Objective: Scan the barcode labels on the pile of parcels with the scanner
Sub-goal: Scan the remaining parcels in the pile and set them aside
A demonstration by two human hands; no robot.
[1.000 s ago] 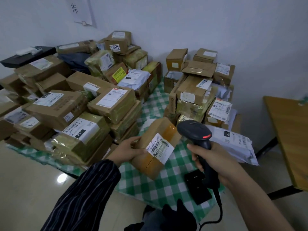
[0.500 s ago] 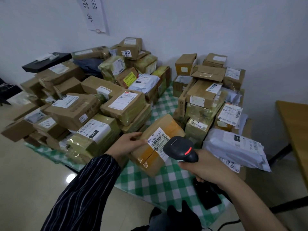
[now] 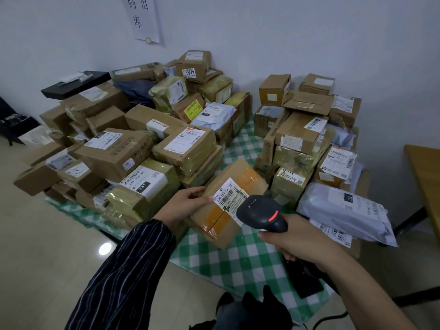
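Note:
My left hand [image 3: 184,206] grips the left edge of a brown cardboard parcel [image 3: 240,184], tilted above the green checked tablecloth [image 3: 238,258]. Its white barcode label [image 3: 229,195] faces up. My right hand [image 3: 297,239] holds the black handheld scanner [image 3: 260,214] by its handle. The scanner's head, with a red light lit on top, hovers just over the lower right part of the label. A large pile of cardboard parcels [image 3: 119,148] covers the table to the left, and a smaller stack [image 3: 300,139] stands at the right.
A grey plastic mailer bag [image 3: 342,210] lies at the right beside the stack. A black scanner stand [image 3: 307,279] sits on the cloth under my right arm. A wooden table edge [image 3: 426,186] is at far right. A paper sign [image 3: 142,17] hangs on the wall.
The scanner has come down from upright beside the parcel to hover close over its label. The parcel stays in my left hand, lifted slightly. The camera has shifted left.

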